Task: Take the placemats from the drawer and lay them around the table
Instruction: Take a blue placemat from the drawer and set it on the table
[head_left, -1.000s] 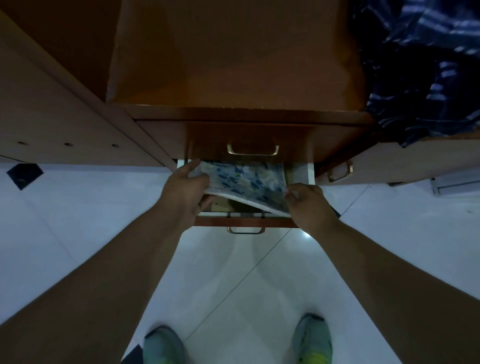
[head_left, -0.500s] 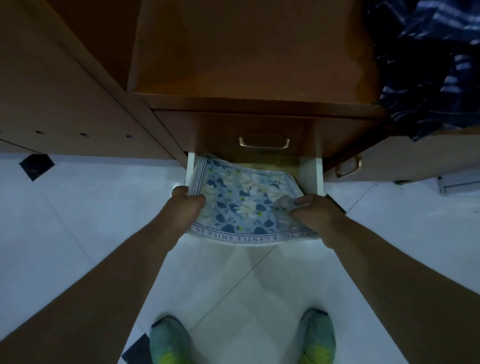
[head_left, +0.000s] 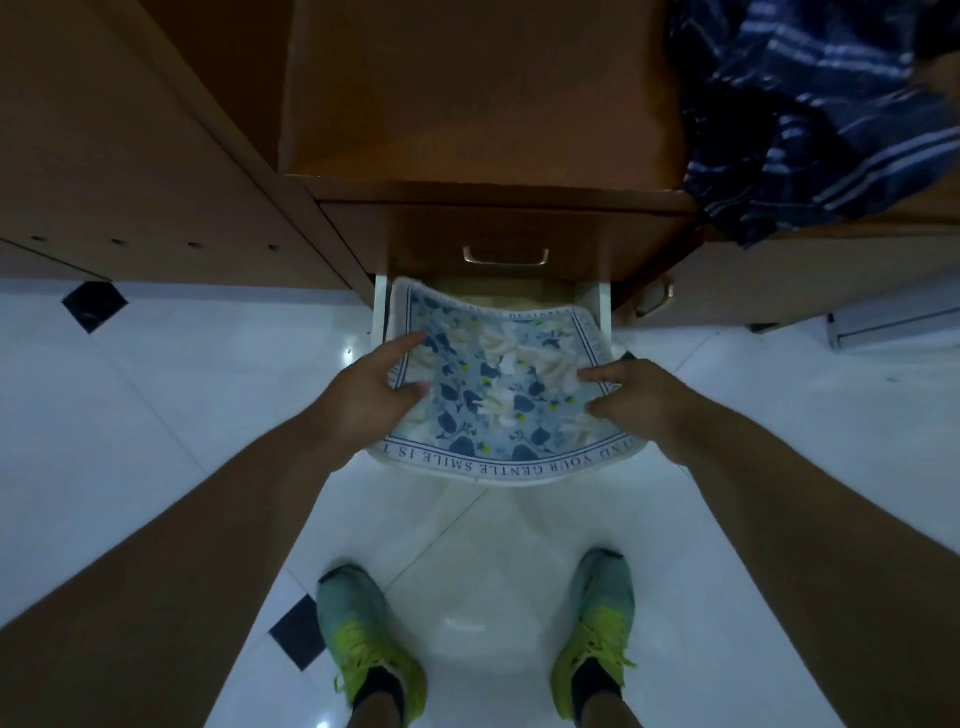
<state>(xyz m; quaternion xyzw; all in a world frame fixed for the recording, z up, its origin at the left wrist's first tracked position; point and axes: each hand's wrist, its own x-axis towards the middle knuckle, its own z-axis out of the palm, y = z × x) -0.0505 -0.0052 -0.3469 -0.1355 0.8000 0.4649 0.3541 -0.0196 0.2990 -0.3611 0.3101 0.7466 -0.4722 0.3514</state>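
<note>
- While I watch through the head camera, the placemat hangs in the air between both hands, over the open drawer and the white floor.
- I see the left hand gripping the mat's left edge, its fingers clenched on the fabric with the thumb lying on top.
- I see the right hand pinching the right edge the same way, fingers closed on the mat.
- The mat sags in the middle; its far edge curls up above the drawer mouth and its near edge droops toward me.
- Its print is blue leaves and pale flowers inside a dark line border, with lettering along the near edge reading upside down from my view.
- The drawer stands pulled out below a closed drawer front with a brass handle, all part of a brown wooden cabinet.
- I cannot tell whether more mats lie in the drawer, since the held one covers it.
- A dark striped cloth lies on the cabinet top at the right.
- Two green-and-yellow shoes stand on the floor below the mat.
</note>
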